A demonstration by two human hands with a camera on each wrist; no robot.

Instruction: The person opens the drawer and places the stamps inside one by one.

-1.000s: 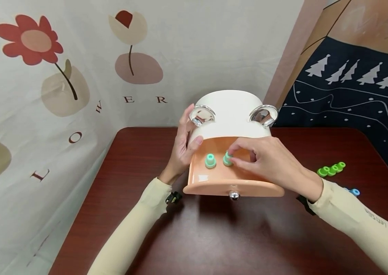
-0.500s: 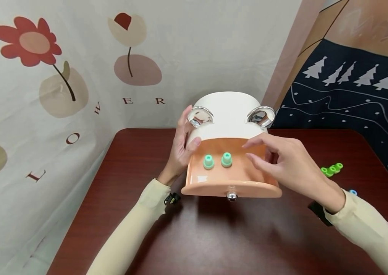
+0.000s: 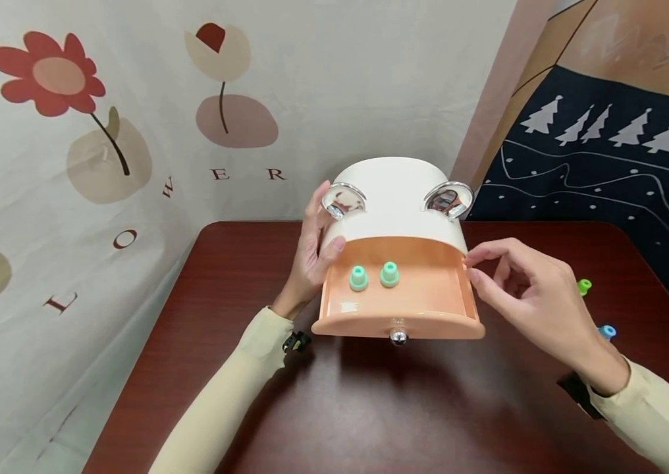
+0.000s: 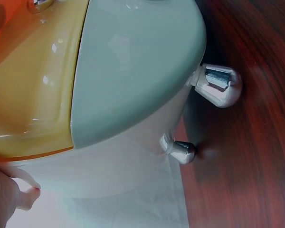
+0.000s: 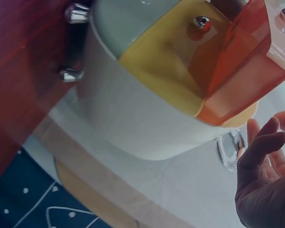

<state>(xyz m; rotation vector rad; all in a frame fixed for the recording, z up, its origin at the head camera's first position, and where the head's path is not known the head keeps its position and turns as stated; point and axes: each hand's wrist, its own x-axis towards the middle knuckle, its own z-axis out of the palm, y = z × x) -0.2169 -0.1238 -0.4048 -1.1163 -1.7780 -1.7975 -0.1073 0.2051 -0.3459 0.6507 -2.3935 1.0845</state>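
A white cabinet (image 3: pixel 394 220) with silver ear-shaped loops stands on the table, its orange top drawer (image 3: pixel 423 296) pulled out. Inside that drawer, two mint-green stepped pegs, the left one (image 3: pixel 359 278) and the right one (image 3: pixel 390 274), stand upright and apart. My left hand (image 3: pixel 313 253) holds the cabinet's left side, thumb at the front edge. Just off the drawer's right side, my right hand (image 3: pixel 527 293) has its fingers loosely bent, with nothing seen between thumb and forefinger. Below the orange drawer, the wrist views show a yellow drawer (image 4: pixel 35 90) and a grey-green drawer (image 4: pixel 137 61), both closed.
To the right on the dark red table (image 3: pixel 405 408) lie a bright green piece (image 3: pixel 585 286) and a blue piece (image 3: pixel 607 332), partly behind my right hand and wrist. Silver feet (image 4: pixel 218 85) support the cabinet. Patterned cloth (image 3: pixel 322 85) hangs behind the table.
My right hand has let go of the right mint-green peg and moved right, out of the drawer. The peg stays standing. The left hand keeps its hold on the cabinet.
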